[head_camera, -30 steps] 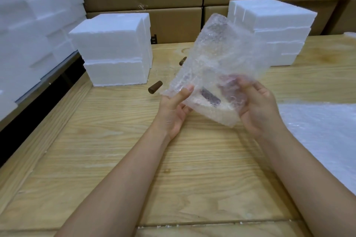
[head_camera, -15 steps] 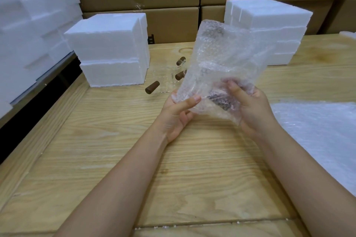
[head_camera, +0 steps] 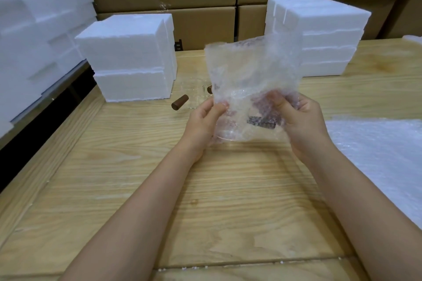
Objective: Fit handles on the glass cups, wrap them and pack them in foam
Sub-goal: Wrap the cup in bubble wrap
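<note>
Clear bubble-wrap sheet [head_camera: 253, 80], folded around a glass cup with a dark handle [head_camera: 262, 120], is pinched by the left hand [head_camera: 203, 118] and right hand [head_camera: 301, 121] above the wooden bench [head_camera: 205, 201].

both forearms reach forward, left hand [head_camera: 204, 118] and right hand [head_camera: 301, 121] fingers pinched closed.

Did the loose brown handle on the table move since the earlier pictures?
No. The brown handle lies at the same spot beside the front corner of the left foam block.
</note>
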